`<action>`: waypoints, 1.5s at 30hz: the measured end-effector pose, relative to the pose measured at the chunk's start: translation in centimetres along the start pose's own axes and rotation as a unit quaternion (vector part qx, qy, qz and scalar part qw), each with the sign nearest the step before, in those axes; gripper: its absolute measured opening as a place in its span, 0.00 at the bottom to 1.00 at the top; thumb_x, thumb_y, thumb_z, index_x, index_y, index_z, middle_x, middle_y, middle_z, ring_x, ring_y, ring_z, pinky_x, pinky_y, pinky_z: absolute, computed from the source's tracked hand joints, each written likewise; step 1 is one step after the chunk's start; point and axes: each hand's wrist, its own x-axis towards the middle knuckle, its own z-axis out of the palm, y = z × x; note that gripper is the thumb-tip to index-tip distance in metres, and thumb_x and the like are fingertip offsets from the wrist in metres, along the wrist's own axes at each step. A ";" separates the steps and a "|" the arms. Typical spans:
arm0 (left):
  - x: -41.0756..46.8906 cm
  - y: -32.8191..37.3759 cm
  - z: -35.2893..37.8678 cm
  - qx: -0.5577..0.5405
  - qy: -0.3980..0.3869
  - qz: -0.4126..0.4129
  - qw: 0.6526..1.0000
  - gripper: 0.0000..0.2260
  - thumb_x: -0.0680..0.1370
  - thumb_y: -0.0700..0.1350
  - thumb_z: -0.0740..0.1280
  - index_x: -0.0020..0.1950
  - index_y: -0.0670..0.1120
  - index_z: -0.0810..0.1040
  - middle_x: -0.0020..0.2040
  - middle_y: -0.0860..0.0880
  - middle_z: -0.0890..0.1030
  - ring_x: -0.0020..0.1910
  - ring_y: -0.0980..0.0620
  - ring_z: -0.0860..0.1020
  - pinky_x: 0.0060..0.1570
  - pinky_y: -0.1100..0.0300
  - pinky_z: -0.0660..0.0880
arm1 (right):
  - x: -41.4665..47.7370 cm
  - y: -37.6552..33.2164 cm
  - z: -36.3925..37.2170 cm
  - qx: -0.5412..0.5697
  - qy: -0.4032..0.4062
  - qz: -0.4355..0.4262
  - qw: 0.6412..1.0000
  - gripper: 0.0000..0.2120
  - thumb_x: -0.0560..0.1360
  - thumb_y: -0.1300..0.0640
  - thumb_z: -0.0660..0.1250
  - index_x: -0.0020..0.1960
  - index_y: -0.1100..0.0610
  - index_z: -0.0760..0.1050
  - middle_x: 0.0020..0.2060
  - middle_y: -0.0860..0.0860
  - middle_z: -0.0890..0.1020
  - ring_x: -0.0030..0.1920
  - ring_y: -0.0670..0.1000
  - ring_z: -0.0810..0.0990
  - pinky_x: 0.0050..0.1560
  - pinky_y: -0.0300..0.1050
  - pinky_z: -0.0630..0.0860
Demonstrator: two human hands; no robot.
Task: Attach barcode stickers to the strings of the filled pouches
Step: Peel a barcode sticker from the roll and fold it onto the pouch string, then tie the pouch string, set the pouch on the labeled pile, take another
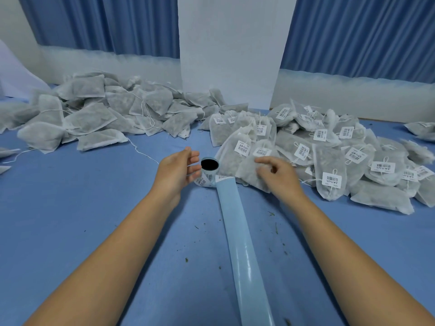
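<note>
A small roll of barcode stickers (209,171) stands on the blue table (94,208), its pale blue backing strip (237,231) trailing toward me. My left hand (179,170) hovers just left of the roll with relaxed fingers, fingertips close to it. My right hand (277,175) rests on a filled white pouch (251,172) at the near edge of the labelled pile (329,151), fingers loosely curled over it. Whether it pinches anything is unclear. A heap of unlabelled pouches (94,114) with loose strings lies at the back left.
A white upright panel (230,50) stands at the back centre before blue curtains (357,31). Small green crumbs (275,228) dot the table near me. More pouches lie at the far right edge (421,128) and the far left edge (4,152).
</note>
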 end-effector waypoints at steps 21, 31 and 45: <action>3.7 -2.3 -1.6 0.112 0.042 0.059 0.991 0.11 0.80 0.39 0.62 0.40 0.44 0.81 0.34 0.51 0.79 0.27 0.60 0.76 0.28 0.68 0.74 | 1.6 -1.8 3.3 -0.177 0.126 -0.201 0.955 0.09 0.74 0.61 0.68 0.53 0.55 0.84 0.63 0.57 0.73 0.65 0.60 0.66 0.66 0.49 0.64; 8.7 -0.5 -3.4 0.046 0.089 -0.001 0.995 0.10 0.80 0.37 0.60 0.41 0.40 0.78 0.38 0.44 0.77 0.32 0.51 0.77 0.28 0.66 0.77 | 9.4 -9.1 11.3 -0.201 -0.153 -0.164 0.954 0.12 0.77 0.64 0.62 0.53 0.61 0.83 0.48 0.52 0.83 0.46 0.49 0.78 0.48 0.39 0.71; 14.6 0.1 -5.6 0.071 0.116 0.031 0.990 0.10 0.79 0.36 0.60 0.41 0.40 0.78 0.34 0.47 0.77 0.22 0.57 0.76 0.35 0.62 0.78 | 17.5 -9.6 19.5 -0.078 -0.271 -0.002 0.959 0.24 0.77 0.66 0.58 0.71 0.52 0.73 0.70 0.51 0.72 0.61 0.47 0.70 0.37 0.29 0.67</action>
